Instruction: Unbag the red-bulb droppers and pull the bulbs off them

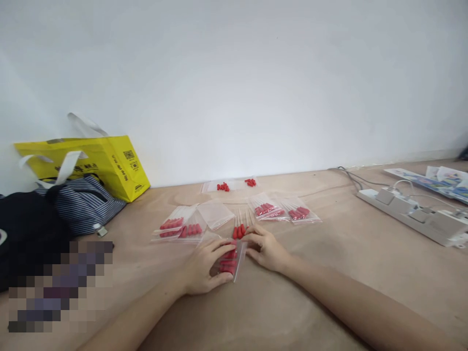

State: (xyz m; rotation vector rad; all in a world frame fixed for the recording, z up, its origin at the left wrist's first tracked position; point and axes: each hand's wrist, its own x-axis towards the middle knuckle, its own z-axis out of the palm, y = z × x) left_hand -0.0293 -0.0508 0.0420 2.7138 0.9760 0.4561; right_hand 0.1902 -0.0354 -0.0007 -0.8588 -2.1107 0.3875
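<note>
My left hand (204, 268) is curled round a small clear plastic bag (231, 263) of red-tipped sticks, thumb under it and fingers over its top. Beside it my right hand (265, 248) rests on the wooden surface, its fingertips pinched at the bag's open right edge. Just beyond the fingers lie a few loose red-tipped sticks (239, 229). Filled bags lie to the left (179, 228) and at the back right (266, 208), (300, 212). An empty clear bag (216, 213) lies between them.
A yellow shopping bag (109, 163), striped cloth (84, 204) and a black item (25, 234) sit at the left against the white wall. A white power strip (413, 214) with plugs and cables lies at the right. More red pieces (236, 185) lie by the wall.
</note>
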